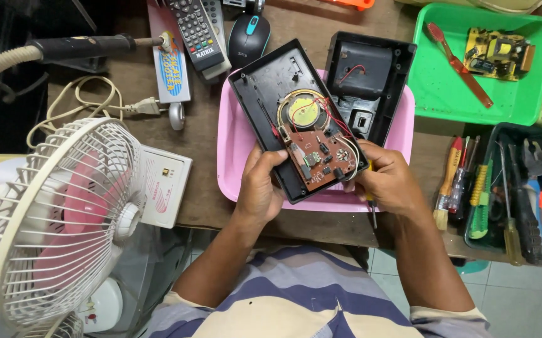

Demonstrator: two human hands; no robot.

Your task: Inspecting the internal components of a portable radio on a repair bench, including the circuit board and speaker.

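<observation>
While both hands (327,181) grip the opened radio (299,119), a fan (58,219) crowds left.

One head-worn camera looks steeply down from close above the wooden tabletop (208,200), the wearer's striped shirt (296,294) filling the bottom edge.

Blue-and-white long packet (172,69) beside the remote (200,32).
</observation>
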